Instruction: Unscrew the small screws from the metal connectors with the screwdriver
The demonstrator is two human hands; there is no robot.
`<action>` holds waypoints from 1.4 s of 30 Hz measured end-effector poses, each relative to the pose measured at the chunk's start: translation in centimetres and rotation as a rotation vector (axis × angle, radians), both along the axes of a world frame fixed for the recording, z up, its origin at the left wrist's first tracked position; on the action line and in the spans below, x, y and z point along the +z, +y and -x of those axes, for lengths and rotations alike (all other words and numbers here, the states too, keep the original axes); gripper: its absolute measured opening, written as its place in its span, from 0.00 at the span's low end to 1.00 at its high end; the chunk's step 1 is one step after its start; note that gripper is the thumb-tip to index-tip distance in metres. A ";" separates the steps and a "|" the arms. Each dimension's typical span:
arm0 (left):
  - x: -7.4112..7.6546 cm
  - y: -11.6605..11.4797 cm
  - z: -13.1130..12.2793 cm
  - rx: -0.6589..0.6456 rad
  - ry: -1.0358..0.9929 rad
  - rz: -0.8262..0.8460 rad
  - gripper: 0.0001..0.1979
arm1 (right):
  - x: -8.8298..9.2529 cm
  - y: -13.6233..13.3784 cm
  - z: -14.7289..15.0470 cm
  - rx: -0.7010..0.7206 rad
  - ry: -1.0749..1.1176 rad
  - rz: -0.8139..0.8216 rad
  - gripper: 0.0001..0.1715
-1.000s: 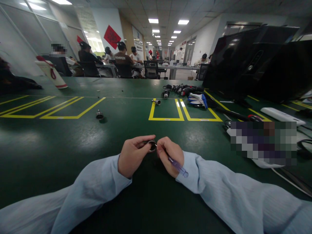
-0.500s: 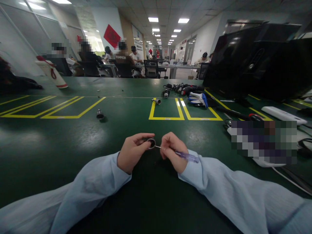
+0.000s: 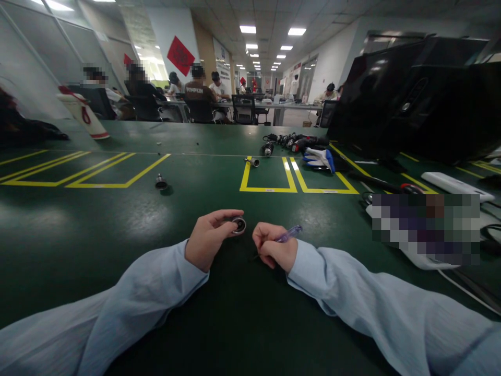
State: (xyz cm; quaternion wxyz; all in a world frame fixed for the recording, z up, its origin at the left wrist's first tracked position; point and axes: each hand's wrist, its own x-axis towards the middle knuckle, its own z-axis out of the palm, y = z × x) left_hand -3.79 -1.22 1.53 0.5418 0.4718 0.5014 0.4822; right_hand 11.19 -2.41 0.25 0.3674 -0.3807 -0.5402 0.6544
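Between the thumb and fingers of my left hand is a round metal ring-shaped part, its dark hollow side showing. My right hand is closed round a screwdriver with a clear purple handle; its thin shaft points down and left toward the table, apart from the ring part. A small metal fitting stands on the green table ahead and to the left. Another metal fitting lies by the edge of a yellow-taped outline.
Power tools with cables and a blue-white glove lie farther back. A dark monitor, a white power strip and a pixelated object are at the right. A white-red container leans at the back left. People sit beyond.
My right hand has turned, so the screwdriver's handle now points up and its tip has moved down, away from the ring part. My left hand has shifted slightly left and up with the ring part.
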 end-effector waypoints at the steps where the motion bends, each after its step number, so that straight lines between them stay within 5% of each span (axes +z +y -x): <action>1: 0.0 0.0 0.0 0.002 0.000 0.005 0.16 | 0.0 0.0 0.0 -0.002 -0.002 0.001 0.10; 27: 0.0 -1.5 -0.5 -0.098 0.043 0.012 0.15 | -0.4 0.5 -0.6 0.172 -0.156 -0.141 0.11; 42: -0.1 -1.0 -0.3 -0.081 0.006 0.012 0.15 | -0.5 0.5 -1.1 0.106 -0.126 -0.240 0.10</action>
